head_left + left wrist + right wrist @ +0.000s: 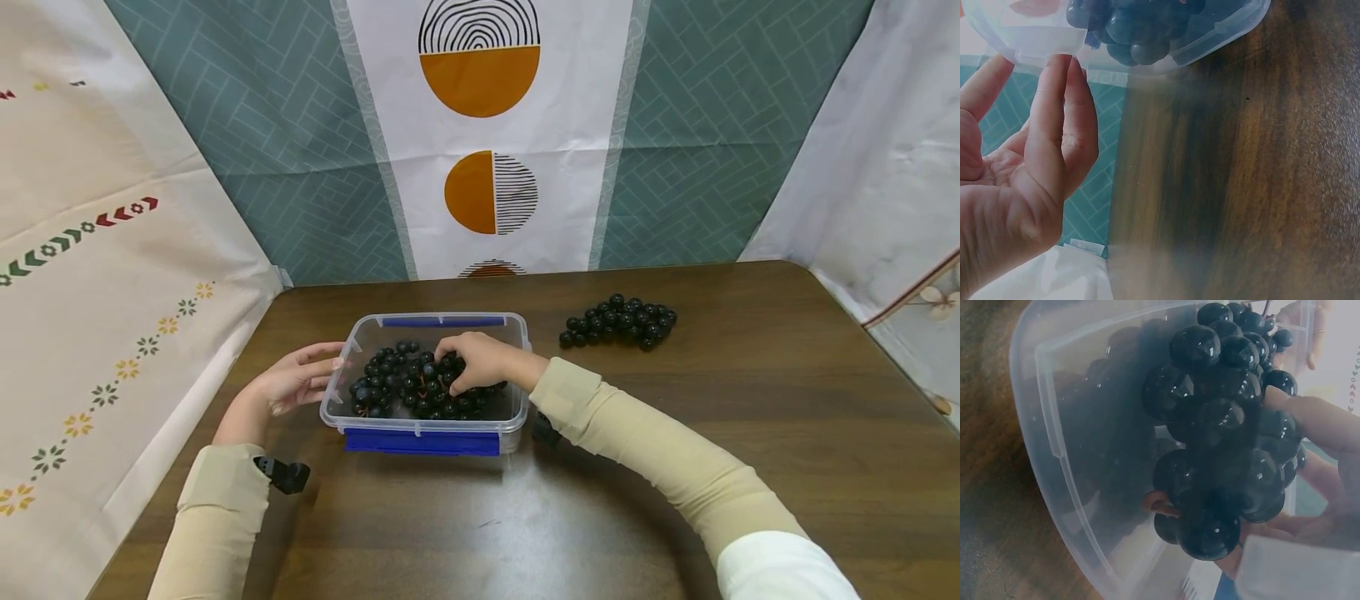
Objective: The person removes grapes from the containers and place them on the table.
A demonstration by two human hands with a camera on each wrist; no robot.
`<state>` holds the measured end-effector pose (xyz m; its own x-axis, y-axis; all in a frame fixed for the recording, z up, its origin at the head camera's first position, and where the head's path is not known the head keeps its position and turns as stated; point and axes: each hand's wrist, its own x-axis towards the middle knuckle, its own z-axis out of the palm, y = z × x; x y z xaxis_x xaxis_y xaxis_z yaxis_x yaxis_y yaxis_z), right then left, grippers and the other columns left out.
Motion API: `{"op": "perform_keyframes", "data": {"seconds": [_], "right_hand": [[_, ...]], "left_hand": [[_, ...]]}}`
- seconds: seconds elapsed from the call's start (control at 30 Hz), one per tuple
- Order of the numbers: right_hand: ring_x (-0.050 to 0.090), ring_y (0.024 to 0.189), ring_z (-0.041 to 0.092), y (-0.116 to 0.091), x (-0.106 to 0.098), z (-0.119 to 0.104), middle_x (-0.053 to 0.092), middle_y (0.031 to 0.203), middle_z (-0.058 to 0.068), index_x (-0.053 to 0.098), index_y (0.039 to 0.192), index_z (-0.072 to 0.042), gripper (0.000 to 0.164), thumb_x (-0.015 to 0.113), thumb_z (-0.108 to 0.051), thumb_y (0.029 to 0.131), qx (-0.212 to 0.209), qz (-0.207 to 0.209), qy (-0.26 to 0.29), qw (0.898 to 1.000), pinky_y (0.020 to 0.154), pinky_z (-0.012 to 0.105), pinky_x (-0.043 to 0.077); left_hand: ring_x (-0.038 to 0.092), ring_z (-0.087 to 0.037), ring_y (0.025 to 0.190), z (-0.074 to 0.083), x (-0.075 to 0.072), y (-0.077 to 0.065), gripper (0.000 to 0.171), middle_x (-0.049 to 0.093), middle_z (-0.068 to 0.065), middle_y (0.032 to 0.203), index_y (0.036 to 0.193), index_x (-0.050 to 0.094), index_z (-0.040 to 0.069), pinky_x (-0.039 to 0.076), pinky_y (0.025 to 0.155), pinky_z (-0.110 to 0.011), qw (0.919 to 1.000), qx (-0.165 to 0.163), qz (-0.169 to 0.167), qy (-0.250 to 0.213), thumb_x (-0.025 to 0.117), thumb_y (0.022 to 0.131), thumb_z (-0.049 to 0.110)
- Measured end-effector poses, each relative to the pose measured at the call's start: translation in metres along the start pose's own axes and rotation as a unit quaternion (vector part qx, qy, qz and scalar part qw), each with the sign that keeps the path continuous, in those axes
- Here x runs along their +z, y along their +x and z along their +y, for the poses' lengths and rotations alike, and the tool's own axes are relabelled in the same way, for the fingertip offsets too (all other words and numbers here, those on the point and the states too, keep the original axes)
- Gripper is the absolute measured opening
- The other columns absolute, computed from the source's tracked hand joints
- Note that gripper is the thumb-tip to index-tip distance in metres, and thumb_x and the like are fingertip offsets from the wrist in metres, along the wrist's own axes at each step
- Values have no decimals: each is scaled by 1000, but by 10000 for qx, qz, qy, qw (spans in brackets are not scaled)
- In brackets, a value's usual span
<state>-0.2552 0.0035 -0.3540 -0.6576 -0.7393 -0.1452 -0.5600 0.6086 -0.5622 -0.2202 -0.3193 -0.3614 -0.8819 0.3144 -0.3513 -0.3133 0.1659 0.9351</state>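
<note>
A clear plastic container (420, 423) with blue clip flaps holds bunches of dark grapes (386, 375) in the head view. My right hand (483, 360) reaches in from above, fingers and thumb curled round a bunch of grapes (1222, 419), as the right wrist view shows close up. At the container's left side is my left hand (296, 383), its extended fingers (1054, 106) touching the clear wall. In the left wrist view, grapes (1138, 31) show through the plastic. Nothing is gripped by the left hand.
Another bunch of dark grapes (618, 321) lies on the brown wooden table (675, 433), to the right of the container and farther back. Patterned cloth (315, 150) hangs behind the table, with light cloth on both sides. A blue clip flap (422, 442) hangs down in front.
</note>
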Motion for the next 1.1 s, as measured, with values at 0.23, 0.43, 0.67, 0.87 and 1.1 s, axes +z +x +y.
{"op": "perform_keyframes", "data": {"seconds": [0.23, 0.43, 0.67, 0.87, 1.1], "right_hand": [[53, 116, 25, -3, -1, 0, 58, 126, 7, 58, 110, -13, 38, 79, -18, 78, -49, 146, -11, 9999, 95, 39, 46], [50, 123, 27, -5, 0, 0, 56, 131, 7, 60, 113, -14, 40, 79, -16, 78, 11, 198, 158, 9997, 100, 41, 44], [53, 119, 26, -8, 2, 1, 57, 129, 7, 61, 116, -14, 42, 79, -17, 78, -171, 427, 186, 9988, 98, 40, 45], [53, 118, 25, -10, 3, 2, 58, 128, 7, 62, 117, -13, 43, 79, -16, 78, -251, 516, 299, 9979, 98, 39, 45], [53, 117, 25, -10, 2, 2, 57, 127, 7, 61, 116, -13, 41, 79, -16, 78, -425, 545, 410, 9968, 99, 38, 45]], "left_hand": [[64, -8, 96, 0, 1, 0, 29, 66, 10, 105, 127, 45, 19, 56, 77, -27, 9999, -10, 13, -139, 52, 99, 16], [64, -8, 95, -2, 0, 1, 27, 66, 9, 105, 125, 46, 20, 56, 76, -26, 9999, 16, 2, -147, 51, 99, 16], [63, -6, 97, -3, 0, 1, 45, 65, 11, 104, 140, 35, 10, 55, 78, -26, 10000, -23, 48, 17, 51, 99, 19], [62, -5, 99, -4, 0, 3, 58, 62, 10, 108, 147, 24, 3, 54, 81, -27, 9996, 34, 28, 283, 51, 100, 21], [62, -6, 99, -5, -1, 3, 49, 63, 10, 108, 142, 32, 8, 55, 80, -26, 9997, 57, 83, 201, 52, 99, 21]]}}
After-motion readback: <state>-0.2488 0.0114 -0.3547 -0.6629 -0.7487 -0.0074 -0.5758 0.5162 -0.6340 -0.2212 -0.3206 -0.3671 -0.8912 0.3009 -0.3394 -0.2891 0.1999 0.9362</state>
